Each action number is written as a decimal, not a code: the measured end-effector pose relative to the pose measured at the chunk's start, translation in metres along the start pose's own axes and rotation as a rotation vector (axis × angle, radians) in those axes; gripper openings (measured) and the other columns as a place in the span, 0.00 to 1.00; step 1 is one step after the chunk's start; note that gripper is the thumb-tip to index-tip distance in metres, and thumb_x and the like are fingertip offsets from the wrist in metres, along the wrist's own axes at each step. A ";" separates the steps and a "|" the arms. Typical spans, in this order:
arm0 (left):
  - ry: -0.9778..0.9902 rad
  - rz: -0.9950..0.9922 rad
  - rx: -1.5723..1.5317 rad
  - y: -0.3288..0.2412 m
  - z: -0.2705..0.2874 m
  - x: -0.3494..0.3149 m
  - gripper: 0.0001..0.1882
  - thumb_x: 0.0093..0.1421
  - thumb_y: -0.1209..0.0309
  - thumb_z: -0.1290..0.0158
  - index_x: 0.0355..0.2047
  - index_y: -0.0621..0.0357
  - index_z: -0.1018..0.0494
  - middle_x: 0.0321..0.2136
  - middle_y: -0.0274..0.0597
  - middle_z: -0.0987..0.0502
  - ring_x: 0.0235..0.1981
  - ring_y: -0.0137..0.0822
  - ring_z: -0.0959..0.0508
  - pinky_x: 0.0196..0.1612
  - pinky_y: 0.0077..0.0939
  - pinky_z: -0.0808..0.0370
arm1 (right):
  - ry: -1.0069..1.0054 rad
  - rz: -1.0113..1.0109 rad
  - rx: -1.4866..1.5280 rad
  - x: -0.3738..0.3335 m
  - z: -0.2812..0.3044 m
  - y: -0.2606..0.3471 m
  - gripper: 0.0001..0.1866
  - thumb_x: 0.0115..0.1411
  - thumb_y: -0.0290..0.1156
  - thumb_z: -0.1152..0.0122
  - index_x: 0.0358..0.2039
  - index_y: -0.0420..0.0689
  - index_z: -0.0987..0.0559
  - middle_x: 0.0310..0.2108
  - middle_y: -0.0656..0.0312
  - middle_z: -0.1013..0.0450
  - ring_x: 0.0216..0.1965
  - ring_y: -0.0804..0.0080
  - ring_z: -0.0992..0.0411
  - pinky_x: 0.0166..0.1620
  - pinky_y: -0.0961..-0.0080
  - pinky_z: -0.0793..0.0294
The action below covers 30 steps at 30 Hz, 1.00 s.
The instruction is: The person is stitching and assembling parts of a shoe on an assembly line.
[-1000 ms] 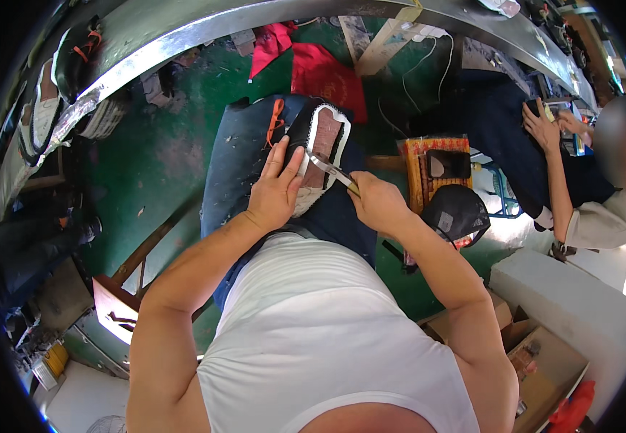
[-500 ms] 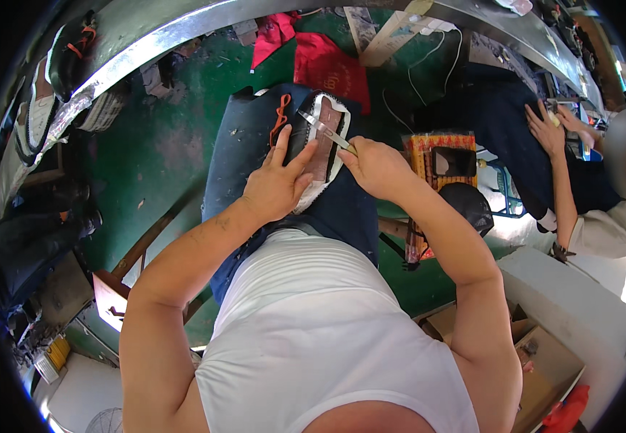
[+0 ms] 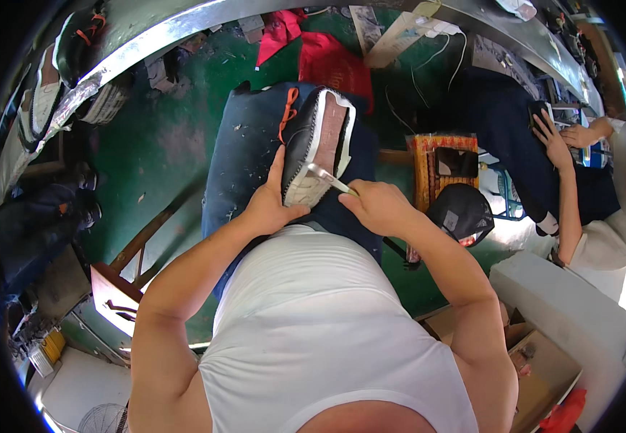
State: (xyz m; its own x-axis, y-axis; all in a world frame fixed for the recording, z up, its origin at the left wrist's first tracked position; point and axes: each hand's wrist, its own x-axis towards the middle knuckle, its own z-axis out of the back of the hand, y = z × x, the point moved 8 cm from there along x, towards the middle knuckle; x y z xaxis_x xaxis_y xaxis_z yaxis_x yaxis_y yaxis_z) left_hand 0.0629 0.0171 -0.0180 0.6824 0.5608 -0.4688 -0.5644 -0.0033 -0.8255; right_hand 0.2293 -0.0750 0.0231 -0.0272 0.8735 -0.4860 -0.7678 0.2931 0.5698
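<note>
A black shoe (image 3: 298, 148) with orange laces (image 3: 288, 113) lies tilted on my lap, on dark blue cloth. Its brownish underside with a whitish border faces up and to the right; the near end is pale and stitched-looking. My left hand (image 3: 270, 202) grips the shoe's near end, fingers along the black side and thumb at the tip. A slim metal hand tool (image 3: 327, 177) is in my right hand (image 3: 379, 206), held by its handle. The tool's head is over the underside close to the near end; contact is not clear, nor is its exact kind.
Beyond my knees runs a metal-edged bench (image 3: 205, 22) with shoes (image 3: 78, 50) at its left. To the right are a patterned stool seat (image 3: 423, 166) bearing a dark phone, a black cap (image 3: 463, 213), and a seated co-worker (image 3: 602, 209). An open cardboard box (image 3: 548, 361) sits lower right.
The shoe has turned so more of its black side and pale near end show. My left hand has slid from the underside to the near end. The tool has moved nearer to me.
</note>
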 end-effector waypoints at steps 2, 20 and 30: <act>0.033 0.007 0.010 -0.004 0.009 0.005 0.57 0.52 0.67 0.35 0.73 0.51 0.62 0.54 0.68 0.28 0.56 0.59 0.26 0.59 0.37 0.30 | -0.003 -0.049 0.093 -0.005 0.004 -0.008 0.21 0.69 0.45 0.51 0.41 0.38 0.24 0.33 0.46 0.23 0.37 0.43 0.25 0.42 0.53 0.27; 0.085 0.054 -0.130 -0.060 0.052 0.106 0.35 0.50 0.64 0.30 0.55 0.66 0.31 0.41 0.48 0.20 0.39 0.34 0.20 0.44 0.28 0.23 | -0.184 -0.023 0.666 -0.021 0.011 -0.033 0.12 0.63 0.31 0.43 0.45 0.39 0.27 0.33 0.56 0.25 0.35 0.67 0.26 0.43 0.70 0.27; -0.433 -0.160 0.039 -0.037 0.047 0.013 0.11 0.64 0.71 0.48 0.44 0.61 0.21 0.28 0.55 0.20 0.27 0.47 0.18 0.34 0.34 0.23 | 0.018 0.097 0.453 -0.007 0.024 0.008 0.11 0.62 0.31 0.44 0.42 0.38 0.27 0.28 0.49 0.29 0.32 0.51 0.28 0.39 0.62 0.30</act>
State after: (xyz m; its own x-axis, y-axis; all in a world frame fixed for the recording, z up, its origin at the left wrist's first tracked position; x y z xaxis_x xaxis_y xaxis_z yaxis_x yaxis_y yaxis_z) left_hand 0.0711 0.0636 0.0214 0.5099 0.8462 -0.1548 -0.4901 0.1379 -0.8607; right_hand 0.2387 -0.0695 0.0473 -0.0998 0.8996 -0.4252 -0.4043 0.3538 0.8434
